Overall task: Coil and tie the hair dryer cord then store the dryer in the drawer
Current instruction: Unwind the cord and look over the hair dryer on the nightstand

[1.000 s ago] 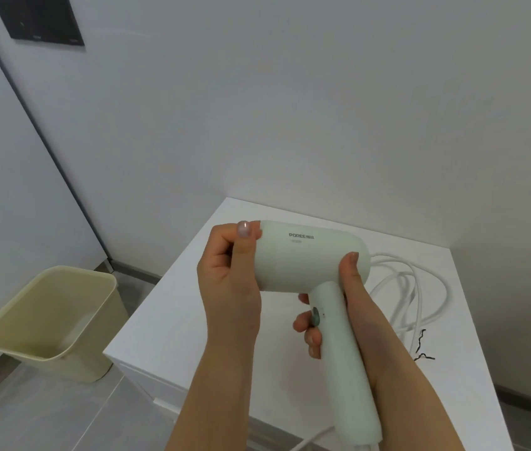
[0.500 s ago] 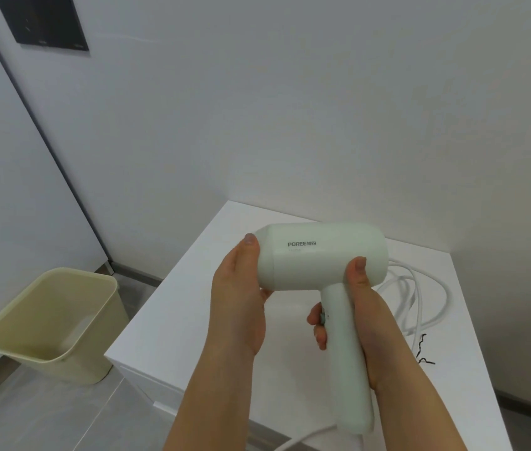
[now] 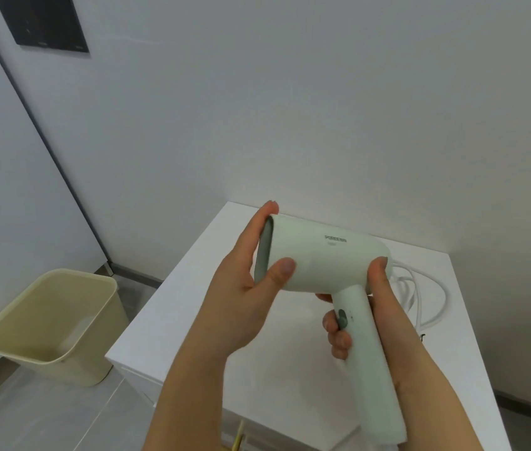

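I hold a pale green hair dryer (image 3: pixel 319 255) in the air above the white cabinet top (image 3: pixel 192 288). My left hand (image 3: pixel 244 288) grips the nozzle end of its barrel, thumb on the near side and fingers over the mouth. My right hand (image 3: pixel 371 307) is wrapped round the handle just under the barrel, thumb up on the barrel's back end. Its white cord (image 3: pixel 420 294) lies in loose loops on the cabinet top behind my right hand. A small black tie (image 3: pixel 423 336) peeks out beside my right forearm. Any drawer front is hidden below my arms.
A beige waste bin (image 3: pixel 52 323) stands on the grey floor to the left of the cabinet. White walls close in behind and to the right. A dark panel (image 3: pixel 49 24) hangs on the wall at upper left.
The dryer has been raised and turned so its nozzle mouth now faces left towards me. My left hand shifted round the nozzle end; my right hand kept hold of the handle.
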